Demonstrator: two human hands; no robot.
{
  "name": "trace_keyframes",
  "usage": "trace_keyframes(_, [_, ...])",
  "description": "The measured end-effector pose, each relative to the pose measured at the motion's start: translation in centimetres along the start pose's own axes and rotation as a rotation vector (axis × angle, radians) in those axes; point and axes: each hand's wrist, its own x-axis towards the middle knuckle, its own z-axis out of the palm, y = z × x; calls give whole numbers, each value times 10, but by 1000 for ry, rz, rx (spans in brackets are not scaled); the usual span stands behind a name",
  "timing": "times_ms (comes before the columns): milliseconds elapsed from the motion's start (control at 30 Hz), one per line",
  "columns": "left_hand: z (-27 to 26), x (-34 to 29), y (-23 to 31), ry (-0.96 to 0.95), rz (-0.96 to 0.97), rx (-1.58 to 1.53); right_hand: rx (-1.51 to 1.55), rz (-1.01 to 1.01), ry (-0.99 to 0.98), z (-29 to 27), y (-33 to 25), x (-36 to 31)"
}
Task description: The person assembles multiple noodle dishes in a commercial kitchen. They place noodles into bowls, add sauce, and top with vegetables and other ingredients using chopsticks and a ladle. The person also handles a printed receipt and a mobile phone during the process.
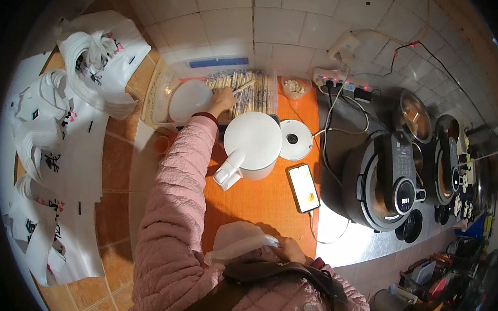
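Note:
My left hand [223, 101] reaches into a clear plastic bin at the back of the orange table. Its fingers are closed on the end of a pair of wrapped chopsticks [244, 86], which slants above the several packs lying in the bin [275, 98]. Beside that hand, to its left, are round white lids [188, 100]. Low and near my body, my right hand [290, 251] grips the edge of a white plastic bag [234, 237], whose inside I cannot see. Between the two hands stands a white electric kettle [253, 139].
Right of the kettle sits its round base [296, 140], with a charging phone [303, 188] nearer me. Black cookers [380, 182] stand on a metal counter. Cables run from a power strip [343, 84] at the wall. White printed bags [85, 164] lie on the left.

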Motion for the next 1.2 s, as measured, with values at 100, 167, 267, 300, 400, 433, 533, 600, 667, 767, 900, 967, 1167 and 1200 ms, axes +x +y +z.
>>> trace_keyframes(100, [14, 23, -18, 64, 90, -10, 9, 10, 26, 7, 3, -1])
trace_keyframes(167, [23, 35, -36, 175, 284, -175, 48, 8, 92, 9, 10, 1])
trace_keyframes(267, [-11, 45, -51, 317, 310, -86, 16, 2, 96, 19, 17, 13])
trace_keyframes(300, [-25, 29, -58, 397, 312, -37, -14, -114, 90, 19, 21, 17])
trace_keyframes(400, [-91, -42, -55, 1001, 558, 204, 23, -147, 194, 26, 22, 25])
trace_keyframes(433, [-105, -88, -56, 695, 365, -379, 68, -181, 263, 30, 18, 27])
trace_keyframes(533, [-94, -267, -48, 630, 451, -742, 43, -143, 312, 29, 11, 24])
trace_keyframes(600, [-59, -371, -34, 535, 459, -764, 62, -113, 290, 24, 7, 22])
trace_keyframes(667, [-13, -447, -22, 255, 561, -850, 25, -41, 318, 23, 3, 23])
trace_keyframes(767, [51, -478, -8, 56, 297, -156, 80, -61, 349, 25, 7, 32])
trace_keyframes(900, [117, -463, -12, -103, 1, 161, 90, -166, 278, 39, 24, 34])
trace_keyframes(967, [131, -459, -24, -70, -19, 282, 46, -207, 297, 45, 28, 30])
trace_keyframes(1167, [143, -461, -44, 88, 70, 235, 228, -261, 215, 39, 50, -10])
trace_keyframes(1200, [141, -461, -45, 80, 103, 239, 267, -313, 246, 37, 54, -17])
